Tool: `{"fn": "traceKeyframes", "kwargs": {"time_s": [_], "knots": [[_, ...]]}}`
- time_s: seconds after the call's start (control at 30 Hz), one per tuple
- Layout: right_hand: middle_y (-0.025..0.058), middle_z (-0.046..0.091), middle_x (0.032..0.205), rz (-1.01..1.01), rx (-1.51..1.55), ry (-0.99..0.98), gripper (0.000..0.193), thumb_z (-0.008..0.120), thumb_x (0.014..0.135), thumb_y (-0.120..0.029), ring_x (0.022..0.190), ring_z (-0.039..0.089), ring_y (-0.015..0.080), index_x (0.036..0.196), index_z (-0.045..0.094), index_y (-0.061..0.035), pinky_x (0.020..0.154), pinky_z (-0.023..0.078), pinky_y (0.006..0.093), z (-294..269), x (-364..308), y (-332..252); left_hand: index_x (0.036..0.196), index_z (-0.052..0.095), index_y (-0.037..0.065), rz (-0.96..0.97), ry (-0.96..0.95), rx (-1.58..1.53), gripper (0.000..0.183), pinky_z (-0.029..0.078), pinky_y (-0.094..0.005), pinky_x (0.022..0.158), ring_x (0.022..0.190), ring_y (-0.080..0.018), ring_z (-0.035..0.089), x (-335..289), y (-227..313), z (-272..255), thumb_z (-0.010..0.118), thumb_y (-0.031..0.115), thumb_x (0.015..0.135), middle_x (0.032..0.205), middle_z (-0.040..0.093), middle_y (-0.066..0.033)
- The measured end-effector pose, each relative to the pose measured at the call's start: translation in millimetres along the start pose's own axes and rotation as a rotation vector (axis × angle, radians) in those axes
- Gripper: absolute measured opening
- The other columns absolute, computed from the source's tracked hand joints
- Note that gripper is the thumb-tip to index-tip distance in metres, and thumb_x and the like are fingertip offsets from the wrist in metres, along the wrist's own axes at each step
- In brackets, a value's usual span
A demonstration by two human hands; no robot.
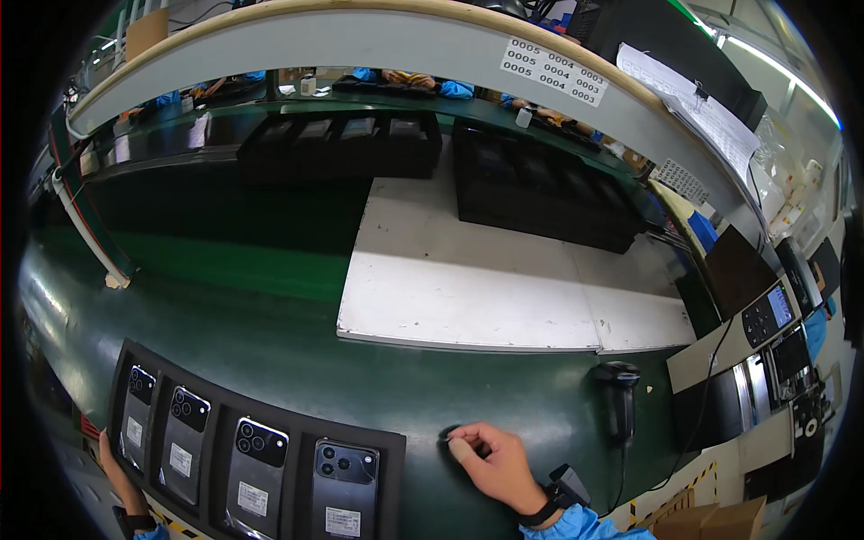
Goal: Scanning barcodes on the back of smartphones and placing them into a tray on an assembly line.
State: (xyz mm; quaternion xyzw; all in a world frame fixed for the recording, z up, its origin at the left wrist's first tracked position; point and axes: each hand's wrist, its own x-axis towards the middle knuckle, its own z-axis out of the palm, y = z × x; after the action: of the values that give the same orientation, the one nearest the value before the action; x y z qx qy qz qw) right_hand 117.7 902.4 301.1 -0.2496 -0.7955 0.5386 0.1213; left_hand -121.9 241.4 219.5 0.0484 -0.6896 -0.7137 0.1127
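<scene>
A black foam tray (pixel 301 427) lies tilted at the lower left, with several smartphones in its slots, backs up. One dark blue phone (pixel 346 490) sits in the rightmost slot; the black phone (pixel 256 477) beside it, like the others, bears a white label. My left hand (pixel 117 472) grips the tray's left edge, its fingers partly hidden. To the right of the tray, my right hand (pixel 495 463) rests low over the green table (pixel 396 373), thumb and fingers pinched together. A small dark patch shows at the fingertips; I cannot make out whether it is an object or shadow.
A black handheld scanner (pixel 619 400) stands right of my right hand, its cable trailing down. A label printer (pixel 765 315) is at the far right. Beyond the white board (pixel 468 279) stand black foam trays (pixel 540 193). A shelf (pixel 360 45) crosses above; other people's hands show beyond.
</scene>
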Motion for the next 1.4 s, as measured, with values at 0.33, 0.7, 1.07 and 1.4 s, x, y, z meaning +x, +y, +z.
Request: {"fn": "traceKeyframes", "kwargs": {"time_s": [0.33, 0.7, 1.07, 1.4], "knots": [[0.0090, 0.070, 0.104, 0.151, 0.332, -0.318, 0.038, 0.065, 0.101, -0.020, 0.086, 0.066, 0.0132, 0.131, 0.060, 0.0015, 0.069, 0.055, 0.0276, 36.6, -51.0, -17.1, 0.113, 0.070, -0.008, 0.431, 0.292, 0.805, 0.038, 0.048, -0.0332, 0.094, 0.103, -0.0201, 0.066, -19.6, 9.8, 21.1, 0.053, 0.025, 0.106, 0.108, 0.073, -0.0089], [0.0075, 0.067, 0.116, 0.284, 0.323, -0.100, 0.047, 0.056, 0.105, -0.023, 0.085, 0.063, 0.0116, 0.145, 0.051, 0.0009, 0.075, 0.052, 0.0238, 5.0, -58.5, -26.8, 0.086, 0.058, 0.001, 0.075, 0.086, 0.508, 0.033, 0.036, -0.0254, 0.068, 0.075, -0.0064, 0.043, -67.0, 80.7, 136.7, 0.054, 0.026, 0.106, 0.079, 0.049, 0.0044], [0.0099, 0.070, 0.124, -0.100, 0.042, -0.375, 0.036, 0.059, 0.102, -0.015, 0.115, 0.060, 0.0158, 0.134, 0.064, -0.0006, 0.102, 0.046, 0.0307, -20.6, 24.5, -21.4, 0.162, 0.015, 0.007, -0.119, 0.171, -0.245, 0.074, 0.025, -0.0406, 0.123, 0.148, -0.0283, 0.033, -163.7, 90.8, 226.9, 0.054, 0.033, 0.104, 0.163, 0.028, -0.0187], [0.0156, 0.057, 0.141, -0.359, -0.142, -0.686, 0.057, 0.064, 0.100, -0.020, 0.124, 0.059, 0.0258, 0.150, 0.044, -0.0006, 0.102, 0.048, 0.0366, 20.4, -53.3, -27.2, 0.142, 0.052, 0.003, -0.365, -0.299, -0.299, 0.047, 0.042, -0.0349, 0.111, 0.123, -0.0178, 0.060, -57.2, 103.6, 220.7, 0.052, 0.034, 0.106, 0.134, 0.065, -0.0075]]}}
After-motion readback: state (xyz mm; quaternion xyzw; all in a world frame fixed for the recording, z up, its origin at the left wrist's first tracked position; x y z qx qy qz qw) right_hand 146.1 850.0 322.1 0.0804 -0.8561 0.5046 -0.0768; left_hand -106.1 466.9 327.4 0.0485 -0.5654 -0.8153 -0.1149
